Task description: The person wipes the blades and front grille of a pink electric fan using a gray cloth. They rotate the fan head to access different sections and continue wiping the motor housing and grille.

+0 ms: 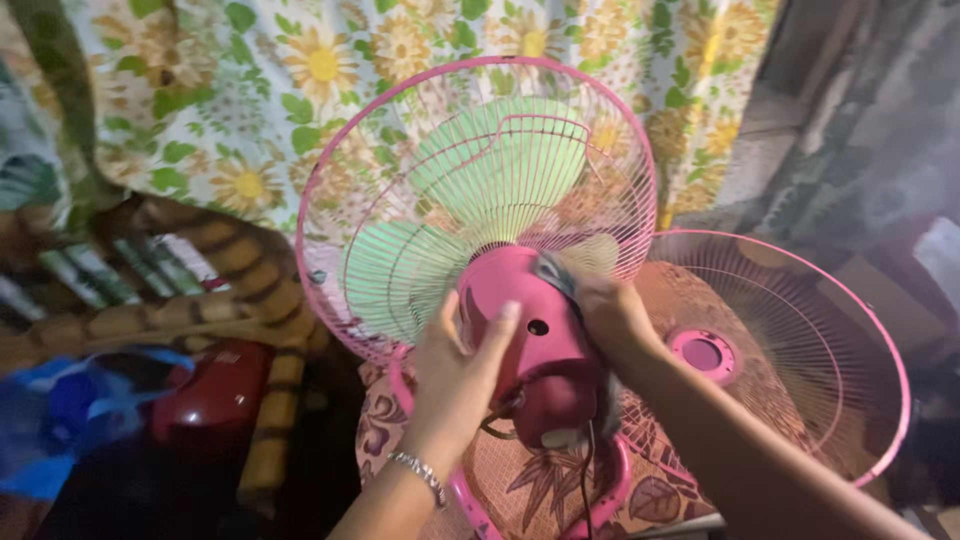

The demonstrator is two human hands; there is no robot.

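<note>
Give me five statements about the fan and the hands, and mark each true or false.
1. The left hand rests on the pink motor housing. True.
2. The fan blades are blue. False: they are pale green.
3. The right hand presses a cloth against the housing. True.
4. The detached grille lies left of the fan. False: it lies to the right.
5. The left wrist is bare. False: it wears a bracelet.

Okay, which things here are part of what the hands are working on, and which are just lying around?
In hand:
left hand steadying the pink motor housing
right hand pressing a grey cloth to it
rear grille, green blades

Lying about:
detached front grille
red helmet
floral curtain
</note>
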